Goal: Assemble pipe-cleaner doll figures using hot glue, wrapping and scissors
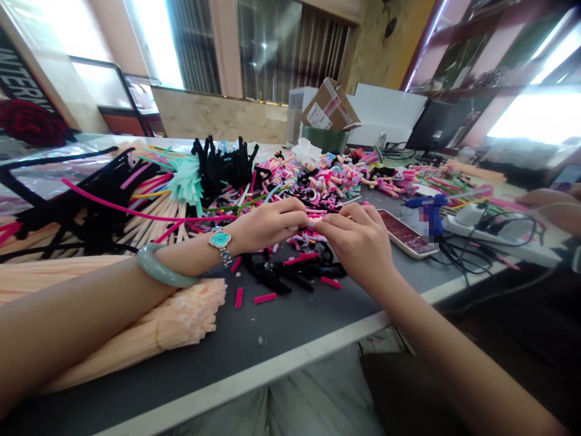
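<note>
My left hand (275, 223), with a watch (220, 240) and a pale green bangle (166, 265) on its arm, pinches a small pink pipe cleaner piece (313, 222). Fingertips of my right hand (361, 239) close on the same piece from the other side, almost touching the left ones. Fingers cover most of it. A long magenta pipe cleaner (136, 212) stretches leftward from behind my left hand; whether it is held I cannot tell. Short magenta cut pieces (265, 298) and black pipe cleaners (290, 281) lie on the dark table (290, 327) below.
Peach pipe cleaner bundles (181, 321) lie under my left forearm. Black (224, 166) and mint (186, 181) bundles stand behind, beside a heap of small pink figures (336, 175). To the right are a phone (408, 235), blue glue gun (429, 212), power strip (499, 236) and another person's hand (554, 203).
</note>
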`<act>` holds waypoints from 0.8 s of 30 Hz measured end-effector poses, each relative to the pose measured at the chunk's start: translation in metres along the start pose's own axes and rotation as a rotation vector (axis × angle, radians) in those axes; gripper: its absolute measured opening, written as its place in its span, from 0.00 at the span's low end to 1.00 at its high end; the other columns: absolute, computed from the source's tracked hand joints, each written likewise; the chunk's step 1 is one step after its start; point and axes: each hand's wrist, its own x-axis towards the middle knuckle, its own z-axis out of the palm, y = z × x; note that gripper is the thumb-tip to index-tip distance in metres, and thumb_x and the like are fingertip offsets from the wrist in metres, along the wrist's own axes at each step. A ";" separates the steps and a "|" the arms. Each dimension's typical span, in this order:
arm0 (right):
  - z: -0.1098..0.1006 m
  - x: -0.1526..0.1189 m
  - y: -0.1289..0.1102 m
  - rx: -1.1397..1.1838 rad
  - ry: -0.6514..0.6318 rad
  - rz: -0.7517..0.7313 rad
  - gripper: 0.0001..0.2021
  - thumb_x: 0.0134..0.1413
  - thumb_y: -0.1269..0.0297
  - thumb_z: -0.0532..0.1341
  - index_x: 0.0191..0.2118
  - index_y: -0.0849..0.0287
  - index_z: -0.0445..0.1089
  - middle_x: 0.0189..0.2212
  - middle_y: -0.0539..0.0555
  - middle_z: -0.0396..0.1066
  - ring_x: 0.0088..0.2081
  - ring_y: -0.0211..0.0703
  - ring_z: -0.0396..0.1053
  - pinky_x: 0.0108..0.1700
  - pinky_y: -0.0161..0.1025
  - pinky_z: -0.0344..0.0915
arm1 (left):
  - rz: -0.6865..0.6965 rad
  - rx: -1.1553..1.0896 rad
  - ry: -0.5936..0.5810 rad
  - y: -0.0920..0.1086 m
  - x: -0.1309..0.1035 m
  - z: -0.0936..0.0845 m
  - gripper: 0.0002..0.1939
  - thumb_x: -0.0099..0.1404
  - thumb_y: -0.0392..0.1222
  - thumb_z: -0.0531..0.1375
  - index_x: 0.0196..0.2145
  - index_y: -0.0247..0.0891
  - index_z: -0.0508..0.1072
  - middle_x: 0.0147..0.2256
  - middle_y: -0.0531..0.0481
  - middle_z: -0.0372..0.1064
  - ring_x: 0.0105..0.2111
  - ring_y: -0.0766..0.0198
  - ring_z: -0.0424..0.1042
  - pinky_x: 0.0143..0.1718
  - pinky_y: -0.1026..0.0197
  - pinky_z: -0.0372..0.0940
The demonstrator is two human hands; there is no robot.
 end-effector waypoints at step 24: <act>0.000 0.000 0.011 0.028 0.023 0.061 0.10 0.63 0.60 0.55 0.39 0.55 0.73 0.35 0.52 0.74 0.40 0.44 0.61 0.42 0.42 0.49 | -0.087 0.020 0.039 -0.001 0.001 -0.004 0.05 0.61 0.30 0.56 0.33 0.37 0.63 0.37 0.46 0.66 0.37 0.66 0.67 0.37 0.64 0.66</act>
